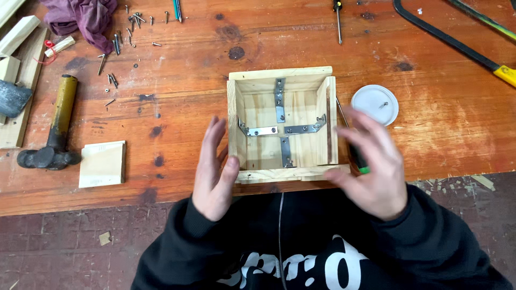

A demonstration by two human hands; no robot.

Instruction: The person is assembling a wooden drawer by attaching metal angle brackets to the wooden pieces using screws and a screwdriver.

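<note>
An open-topped pale wooden box [282,73] stands on the orange workbench [269,37], with several metal brackets [279,99] screwed inside its floor and walls. My left hand [213,172] is beside the box's left wall, fingers apart, thumb touching the front left corner. My right hand [371,166] is at the front right corner and grips a screwdriver [359,159] with a black and green handle; its thin shaft points up along the right wall. The right hand is blurred.
A white round lid [375,103] holding a screw lies right of the box. A hammer [56,126] and a small wood block [102,164] lie at left. Loose screws [115,45], a purple cloth [83,17], a second screwdriver [338,21] and a saw [457,43] lie farther back.
</note>
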